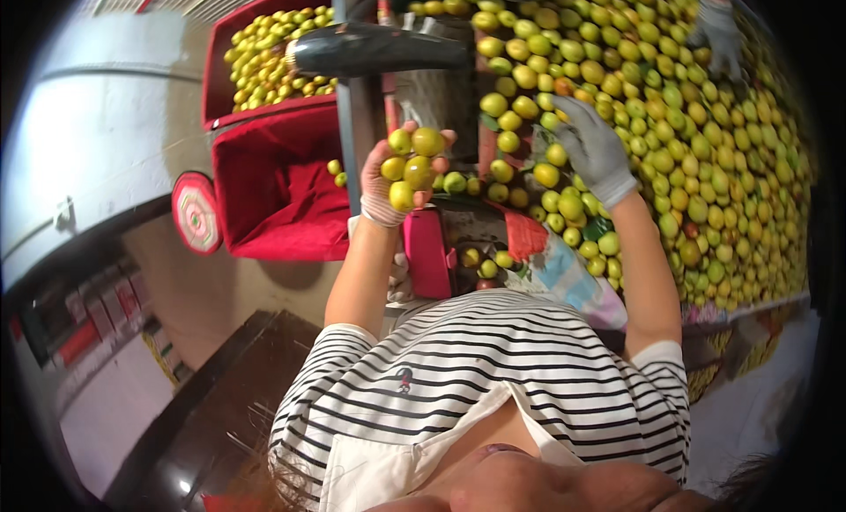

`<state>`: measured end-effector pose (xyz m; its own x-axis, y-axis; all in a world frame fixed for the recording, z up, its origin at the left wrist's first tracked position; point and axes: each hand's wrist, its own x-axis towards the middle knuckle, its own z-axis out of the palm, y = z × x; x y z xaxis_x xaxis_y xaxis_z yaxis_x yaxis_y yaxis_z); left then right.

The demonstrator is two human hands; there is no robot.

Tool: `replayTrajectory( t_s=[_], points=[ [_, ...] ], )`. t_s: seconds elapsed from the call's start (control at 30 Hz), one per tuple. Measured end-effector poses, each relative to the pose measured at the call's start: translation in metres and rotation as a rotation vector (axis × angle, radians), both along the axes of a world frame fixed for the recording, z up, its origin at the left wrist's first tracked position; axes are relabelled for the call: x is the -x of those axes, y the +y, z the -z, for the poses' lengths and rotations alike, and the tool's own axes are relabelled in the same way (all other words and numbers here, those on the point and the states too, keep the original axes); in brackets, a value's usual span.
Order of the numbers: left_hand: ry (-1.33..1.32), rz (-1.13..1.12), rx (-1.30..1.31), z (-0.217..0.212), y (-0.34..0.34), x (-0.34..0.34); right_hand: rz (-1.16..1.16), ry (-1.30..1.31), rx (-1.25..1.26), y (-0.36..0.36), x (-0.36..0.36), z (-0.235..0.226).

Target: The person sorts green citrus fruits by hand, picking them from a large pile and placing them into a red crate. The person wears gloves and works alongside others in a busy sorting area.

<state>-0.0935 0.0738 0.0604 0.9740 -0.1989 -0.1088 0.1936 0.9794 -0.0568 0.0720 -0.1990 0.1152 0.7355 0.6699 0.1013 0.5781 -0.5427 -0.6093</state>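
My left hand (379, 179), palm up with a white glove or wrap showing at the wrist, cradles several yellow-green jujubes (418, 171). My right hand (599, 151) wears a grey glove and reaches over the near left part of a large heap of jujubes (679, 151). Its fingers are apart, with the tips close to fruit in the heap; nothing held is visible. Between my forearms, a pink phone case (428, 255) lies close to my body, beside a few loose jujubes (488, 268).
A red-lined crate (282, 186) stands at the left, with another red crate of jujubes (273, 61) beyond. A black tapered object (379, 50) juts above a metal rail (351, 133). A round red stool (196, 212) is far left. Another person's gloved hand (718, 38) is over the heap.
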Motion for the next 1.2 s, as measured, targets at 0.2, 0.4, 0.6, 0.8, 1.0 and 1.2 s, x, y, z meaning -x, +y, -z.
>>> replayTrajectory(
  t_s=[0.2,0.4,0.6,0.8,1.0,1.2],
  points=[
    [0.154,-0.311,-0.250,-0.023,0.145,0.054,-0.166,-0.130,0.288,-0.066,0.042,0.021],
    [0.498,-0.627,-1.030,-0.046,0.248,-0.016,-0.356,-0.164,0.572,-0.068,0.057,0.003],
    [0.184,-0.869,-1.600,-0.035,0.095,-0.050,-0.295,-0.242,0.599,-0.046,0.053,0.056],
    [-0.227,-0.280,-2.302,0.004,-0.046,-0.023,-0.190,-0.331,0.599,0.018,0.044,0.089],
    [-0.003,-0.153,-2.405,0.023,-0.061,-0.020,-0.157,-0.412,0.374,0.056,0.008,0.083],
    [-0.048,-0.111,-2.516,0.018,-0.066,-0.021,0.243,-0.305,0.561,0.014,-0.116,0.031]
  ],
)
